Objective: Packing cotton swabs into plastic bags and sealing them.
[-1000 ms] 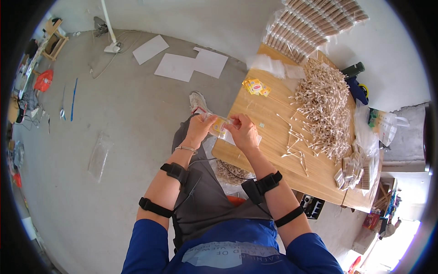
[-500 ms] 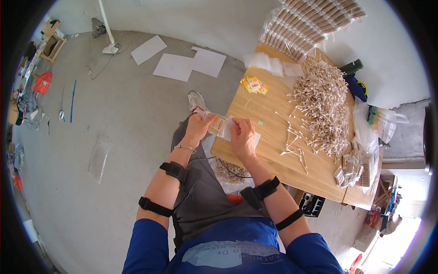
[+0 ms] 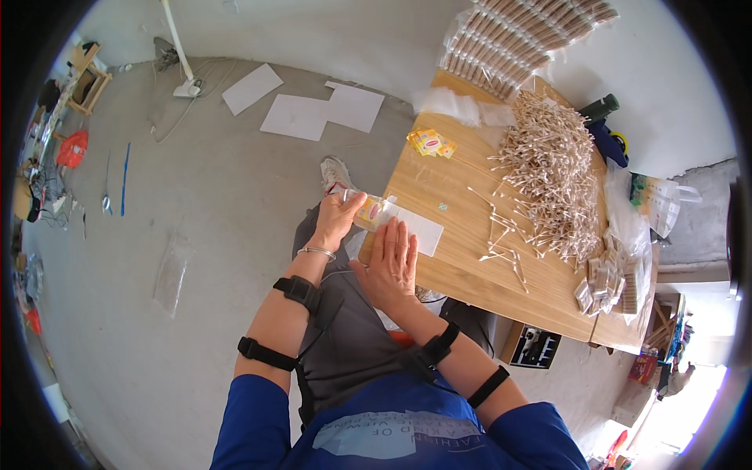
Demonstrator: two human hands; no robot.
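Observation:
Just off the table's near-left corner, my left hand [image 3: 335,219] pinches the left end of a small clear plastic bag with a yellow label card [image 3: 369,209] in it. My right hand [image 3: 390,265] lies with fingers stretched out, its tips over the right end of the bag and the edge of a white rectangular card [image 3: 423,230] on the table. What lies under those fingertips is hidden. More yellow label cards [image 3: 430,142] are heaped farther up the wooden table [image 3: 462,270]. A large pile of cotton swabs [image 3: 548,168] covers the table's right part.
Loose swabs [image 3: 501,227] lie scattered left of the pile. Clear plastic bags [image 3: 458,107] and stacked swab bundles [image 3: 529,39] are at the back. Filled packs [image 3: 601,286] sit at the right edge. White sheets [image 3: 296,116] lie on the floor.
My right hand has gone from pinching the bag's right end to lying flat with its fingers extended, nearer to me. More of the white card now shows. The left hand keeps its hold.

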